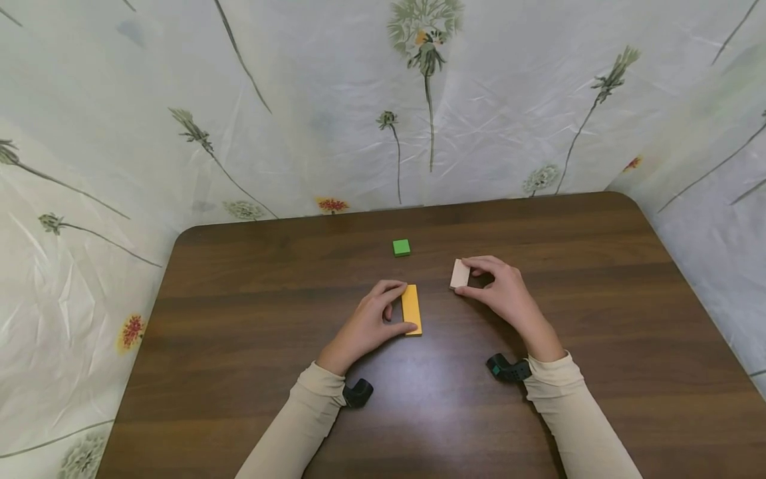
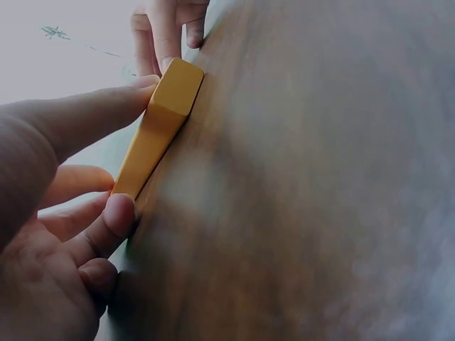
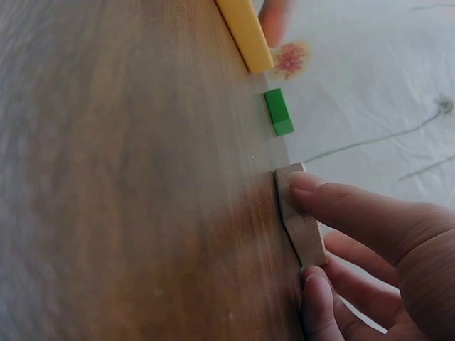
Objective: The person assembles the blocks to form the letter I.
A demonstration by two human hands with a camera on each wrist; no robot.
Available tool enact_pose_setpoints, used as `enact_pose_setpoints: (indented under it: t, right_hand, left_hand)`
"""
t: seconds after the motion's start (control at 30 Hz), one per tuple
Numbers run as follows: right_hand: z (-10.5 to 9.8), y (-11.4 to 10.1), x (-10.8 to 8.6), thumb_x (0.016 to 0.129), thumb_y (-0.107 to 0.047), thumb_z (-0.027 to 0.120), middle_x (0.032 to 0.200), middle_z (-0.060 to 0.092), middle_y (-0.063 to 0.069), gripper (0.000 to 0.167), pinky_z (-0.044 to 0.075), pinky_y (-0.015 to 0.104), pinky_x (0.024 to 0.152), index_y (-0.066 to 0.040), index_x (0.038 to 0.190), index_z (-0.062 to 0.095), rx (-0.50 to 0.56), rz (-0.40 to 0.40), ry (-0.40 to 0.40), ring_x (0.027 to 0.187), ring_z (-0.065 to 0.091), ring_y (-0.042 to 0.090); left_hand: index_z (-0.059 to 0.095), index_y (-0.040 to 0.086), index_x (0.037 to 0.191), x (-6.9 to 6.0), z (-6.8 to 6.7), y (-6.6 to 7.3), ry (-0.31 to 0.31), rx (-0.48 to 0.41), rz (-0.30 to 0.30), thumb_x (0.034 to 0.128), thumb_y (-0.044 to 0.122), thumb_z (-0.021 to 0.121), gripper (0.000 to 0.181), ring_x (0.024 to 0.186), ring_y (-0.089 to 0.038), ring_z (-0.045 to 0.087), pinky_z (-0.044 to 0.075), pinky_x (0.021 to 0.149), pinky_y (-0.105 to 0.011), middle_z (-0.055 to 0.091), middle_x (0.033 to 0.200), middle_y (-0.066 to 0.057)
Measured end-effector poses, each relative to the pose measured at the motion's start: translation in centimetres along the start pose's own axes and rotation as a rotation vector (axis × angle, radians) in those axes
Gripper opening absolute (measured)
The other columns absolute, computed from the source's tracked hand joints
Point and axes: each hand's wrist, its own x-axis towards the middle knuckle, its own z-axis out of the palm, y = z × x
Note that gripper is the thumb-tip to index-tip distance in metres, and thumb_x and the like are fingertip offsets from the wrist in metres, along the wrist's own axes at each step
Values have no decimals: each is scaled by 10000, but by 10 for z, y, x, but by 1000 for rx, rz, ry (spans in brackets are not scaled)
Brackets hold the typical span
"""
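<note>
My left hand (image 1: pixel 372 320) pinches a long yellow block (image 1: pixel 411 310) by its two ends, thumb at the near end and fingers at the far end. To its right, my right hand (image 1: pixel 501 287) holds a pale wooden block (image 1: pixel 459 274) between thumb and fingers, also end to end. Both blocks lie at or just over the tabletop; the wrist views show thin dark lines along their lower edges. A small green block (image 1: pixel 401 247) sits farther back, between the two hands and touched by neither. The right wrist view shows the green block (image 3: pixel 279 111) beyond the pale one.
The brown wooden table (image 1: pixel 239 372) has rounded far corners. Behind and beside it hangs a pale flower-patterned sheet (image 1: pixel 329 120). Dark wrist cameras (image 1: pixel 507 368) are strapped at both cuffs, close above the table.
</note>
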Motion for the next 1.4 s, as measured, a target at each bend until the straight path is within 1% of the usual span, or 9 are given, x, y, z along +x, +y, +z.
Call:
enact_pose_setpoints:
  t: [0.13,0.43,0.7,0.87,1.13,1.4]
  right_hand:
    - [-1,-1,0,837,-249,883,1315,683,134,601,504,273,759,-89,1377,674,2,4,0,1091,649,285]
    - [0,0,0,843,-240,879,1306,685,134,584,510,239,759,-87,1370,679,15,-2,3,1089,646,278]
    - [-1,1,1,853,-241,870,1299,694,135,559,525,206,752,-89,1359,688,18,-18,4,1079,655,272]
    - [-1,1,0,847,-225,874,1298,694,137,566,524,208,751,-85,1362,684,14,-18,-2,1084,653,275]
    - [-1,1,0,850,-242,873,1311,685,137,580,528,230,750,-85,1372,676,3,-17,-6,1089,648,277]
    - [0,2,0,843,-234,878,1308,683,150,577,539,214,723,-84,1365,683,3,-26,4,1071,658,286]
  left_hand:
    - [537,82,1506,0,-1,1,-1,-13,-2,870,314,850,746,759,-119,477,409,697,-218,531,1459,-24]
    - [537,98,1510,0,-1,1,-3,-23,-15,865,314,855,751,778,-144,499,413,708,-223,530,1458,-6]
    - [538,95,1508,0,0,1,7,-18,-15,863,307,856,749,764,-127,485,410,702,-220,533,1456,-11]
    - [532,99,1512,0,0,1,9,-16,-13,869,305,850,747,761,-122,478,412,705,-225,527,1463,-7]
    - [509,95,1528,1,1,-1,11,-17,-9,874,306,844,764,765,-135,493,419,706,-225,521,1463,-16]
    - [503,83,1531,1,1,-1,7,-14,-15,881,295,838,760,756,-136,491,420,707,-225,513,1478,-25]
